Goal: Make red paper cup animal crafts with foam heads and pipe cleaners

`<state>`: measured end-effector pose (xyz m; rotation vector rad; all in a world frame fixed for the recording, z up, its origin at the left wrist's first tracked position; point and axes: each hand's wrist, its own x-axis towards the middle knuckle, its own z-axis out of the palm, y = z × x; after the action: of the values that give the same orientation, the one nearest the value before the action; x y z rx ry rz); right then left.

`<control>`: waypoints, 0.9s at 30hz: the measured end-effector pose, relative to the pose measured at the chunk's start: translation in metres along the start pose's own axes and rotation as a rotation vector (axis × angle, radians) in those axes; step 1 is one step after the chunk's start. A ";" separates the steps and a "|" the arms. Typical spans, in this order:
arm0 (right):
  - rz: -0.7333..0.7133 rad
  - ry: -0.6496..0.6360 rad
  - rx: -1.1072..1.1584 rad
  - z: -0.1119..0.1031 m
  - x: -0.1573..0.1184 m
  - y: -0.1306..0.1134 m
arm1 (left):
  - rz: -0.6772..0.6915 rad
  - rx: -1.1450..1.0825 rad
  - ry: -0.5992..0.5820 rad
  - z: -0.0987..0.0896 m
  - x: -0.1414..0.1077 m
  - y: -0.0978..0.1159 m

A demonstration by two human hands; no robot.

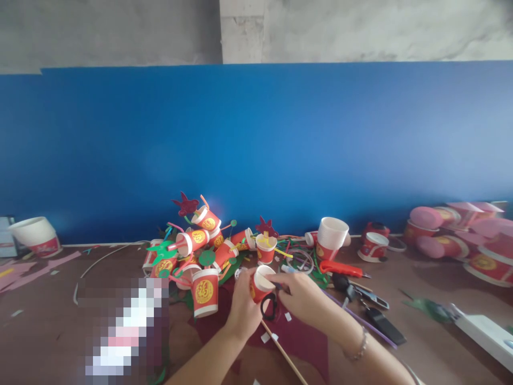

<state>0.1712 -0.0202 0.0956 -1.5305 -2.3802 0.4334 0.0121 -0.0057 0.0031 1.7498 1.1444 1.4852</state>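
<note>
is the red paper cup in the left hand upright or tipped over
Mouth up but tilted: the red paper cup shows its open white rim slanting in the left hand.

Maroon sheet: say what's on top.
White scraps show on the maroon sheet, and a stick crosses it; whatever lies behind the left hand and right hand is hidden.
</note>
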 end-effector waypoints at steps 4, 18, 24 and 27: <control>0.006 -0.041 0.043 -0.020 -0.006 0.009 | -0.189 -0.005 0.154 -0.001 0.006 0.001; 0.038 -0.034 -0.295 0.006 -0.003 0.011 | -0.170 -0.069 0.300 -0.001 0.007 0.001; -0.017 -0.299 -0.233 0.026 -0.014 -0.029 | -0.242 -0.112 0.358 -0.001 0.008 -0.002; 0.013 -0.320 -0.262 0.037 -0.016 -0.036 | -0.243 -0.090 0.370 -0.001 0.009 -0.005</control>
<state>0.1338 -0.0529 0.0747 -1.6970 -2.7663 0.4083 0.0100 0.0042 0.0038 1.2542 1.3918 1.7186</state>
